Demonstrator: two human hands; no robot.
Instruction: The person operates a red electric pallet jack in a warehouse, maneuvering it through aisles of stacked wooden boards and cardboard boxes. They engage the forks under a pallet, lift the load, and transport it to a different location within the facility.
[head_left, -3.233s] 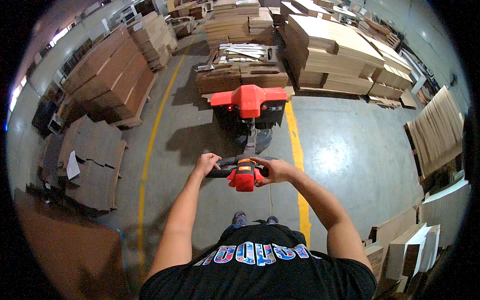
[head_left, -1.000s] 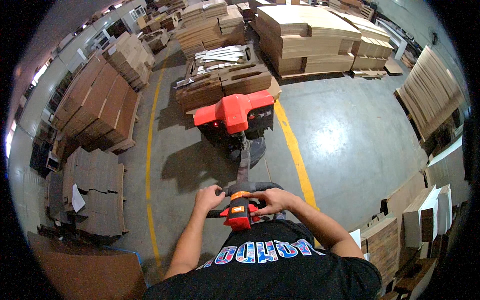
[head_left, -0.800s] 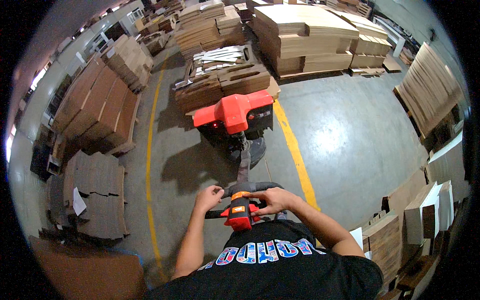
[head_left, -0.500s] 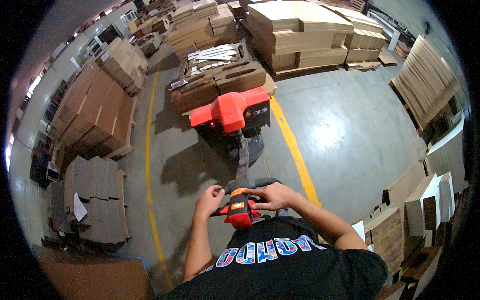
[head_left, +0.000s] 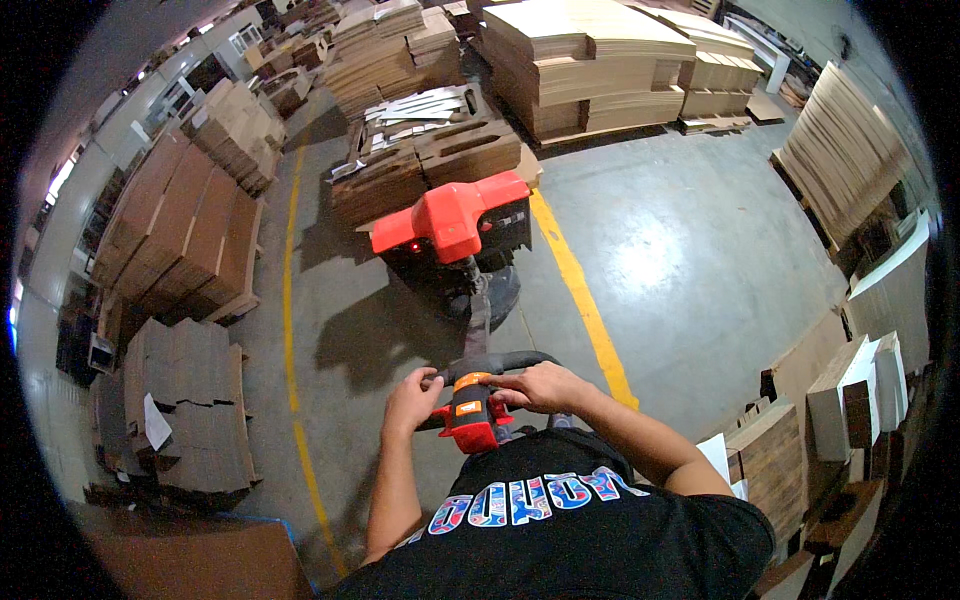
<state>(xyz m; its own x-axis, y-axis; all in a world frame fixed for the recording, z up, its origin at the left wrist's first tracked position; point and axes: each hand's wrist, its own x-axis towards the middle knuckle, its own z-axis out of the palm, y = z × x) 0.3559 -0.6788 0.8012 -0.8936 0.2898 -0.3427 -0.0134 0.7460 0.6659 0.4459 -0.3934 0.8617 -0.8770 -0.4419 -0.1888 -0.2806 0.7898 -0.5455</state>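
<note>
A red electric pallet truck [head_left: 452, 222] stands on the grey concrete floor in front of me, its forks under a low stack of brown cardboard [head_left: 420, 165]. Its long tiller runs back to a black loop handle with a red and orange control head [head_left: 470, 415]. My left hand [head_left: 412, 400] grips the left side of that handle. My right hand [head_left: 545, 387] is closed over the right side, fingers near the orange controls.
Tall stacks of flat cardboard [head_left: 590, 60] stand at the back. More cardboard piles [head_left: 185, 235] line the left, and leaning sheets [head_left: 850, 160] and boxes [head_left: 850, 400] fill the right. Yellow floor lines [head_left: 585, 305] run past the truck on both sides.
The truck and its load have swung a little to the left in view and come closer. Both hands have stayed on the handle throughout.
</note>
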